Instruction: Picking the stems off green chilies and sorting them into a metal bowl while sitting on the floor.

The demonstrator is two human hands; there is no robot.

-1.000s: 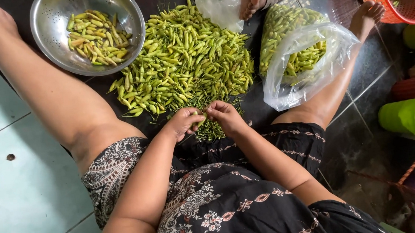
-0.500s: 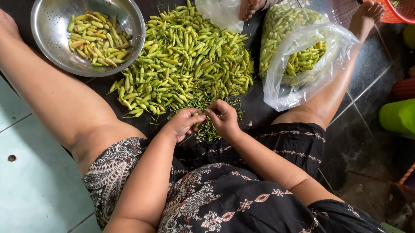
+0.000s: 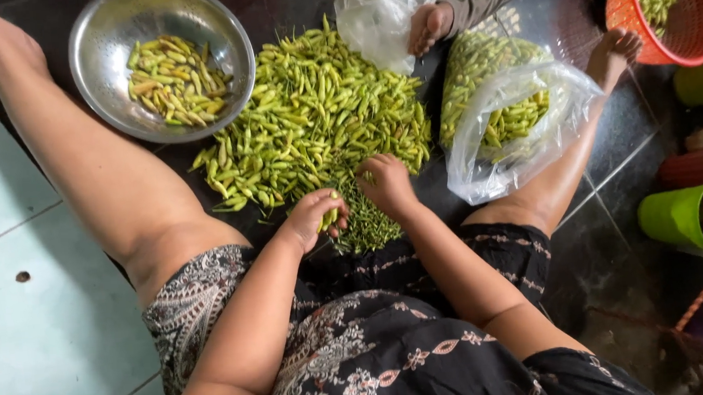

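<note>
Head view: left hand (image 3: 313,217) grip clenched on chilli (image 3: 332,217); right hand (image 3: 385,182) palm-down, grip released, touching chilli heap (image 3: 312,117).

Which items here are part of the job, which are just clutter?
In use: left hand holding chillies; right hand at the green chilli pile; pile of stems; steel bowl of chillies.
Lying about: clear plastic bag, orange basket, green cup.

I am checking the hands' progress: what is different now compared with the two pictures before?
The right hand moved away from the left, up to the pile of green chilies. The left hand stayed low, closed on chilies. The metal bowl, plastic bag and stem heap did not move.
</note>
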